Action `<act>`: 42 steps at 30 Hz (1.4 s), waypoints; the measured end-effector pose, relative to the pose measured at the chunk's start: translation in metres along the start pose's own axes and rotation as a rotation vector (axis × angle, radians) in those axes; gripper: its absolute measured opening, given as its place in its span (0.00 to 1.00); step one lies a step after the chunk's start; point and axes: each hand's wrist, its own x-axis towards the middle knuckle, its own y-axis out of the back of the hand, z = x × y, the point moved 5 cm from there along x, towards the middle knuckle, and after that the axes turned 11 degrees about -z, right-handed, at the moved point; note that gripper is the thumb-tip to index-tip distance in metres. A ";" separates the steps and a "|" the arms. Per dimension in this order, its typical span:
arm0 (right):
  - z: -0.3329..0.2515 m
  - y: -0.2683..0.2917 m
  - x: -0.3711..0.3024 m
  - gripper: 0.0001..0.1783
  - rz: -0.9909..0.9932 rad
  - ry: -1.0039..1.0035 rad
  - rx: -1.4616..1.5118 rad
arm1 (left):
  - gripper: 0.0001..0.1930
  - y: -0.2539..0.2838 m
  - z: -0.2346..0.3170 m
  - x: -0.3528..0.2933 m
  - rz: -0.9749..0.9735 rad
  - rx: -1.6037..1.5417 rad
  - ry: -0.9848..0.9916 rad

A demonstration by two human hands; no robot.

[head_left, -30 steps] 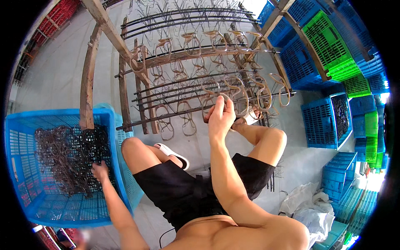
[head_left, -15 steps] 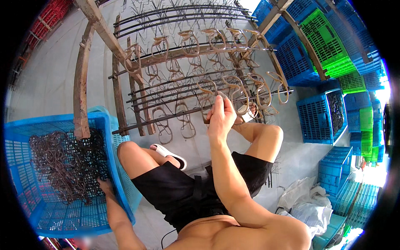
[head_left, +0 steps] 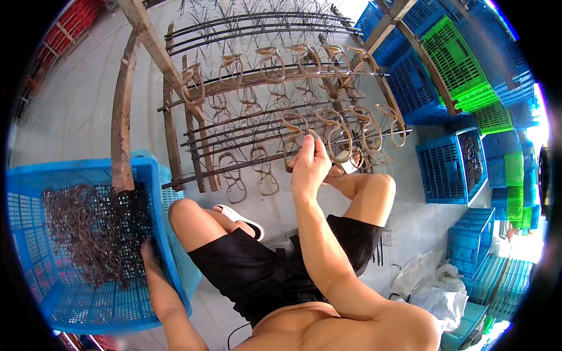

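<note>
My right hand (head_left: 310, 161) is raised at the wooden rack, thumb and fingers pinched together on a brown looped piece (head_left: 294, 121) at the front black rod (head_left: 246, 161). The piece resembles a spectacle frame. More of the same kind, such as a hanging looped piece (head_left: 335, 137) just right of the hand, line the rods. On the left, my left hand (head_left: 150, 251) reaches into a blue plastic crate (head_left: 88, 167), against a tangled heap of dark looped pieces (head_left: 96, 231). Its fingers are partly lost among the dark heap.
A wooden post (head_left: 123, 117) of the rack stands over the crate's inner side. Stacked blue crates (head_left: 410, 82) and a green crate (head_left: 459, 61) rise at the right. Nearer are another filled blue crate (head_left: 451, 167) and white plastic bags (head_left: 433, 292).
The rack appears slightly shifted right and down in the picture. My right hand stays at the rod, while my left hand has moved slightly up inside the crate.
</note>
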 end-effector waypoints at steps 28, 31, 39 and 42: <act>-0.026 -0.002 -0.009 0.09 -0.266 0.183 -0.537 | 0.14 -0.016 0.097 -0.172 0.274 0.997 -0.259; -0.072 -0.028 -0.072 0.10 -0.037 0.732 -0.938 | 0.19 -0.052 0.134 -0.243 0.274 0.267 -0.506; -0.020 -0.108 -0.192 0.09 -1.074 0.112 -0.053 | 0.11 -0.203 0.159 -0.391 -0.078 0.230 -0.959; -0.027 -0.086 -0.169 0.14 -0.788 0.068 -0.050 | 0.10 -0.232 0.151 -0.401 -0.303 0.317 -1.070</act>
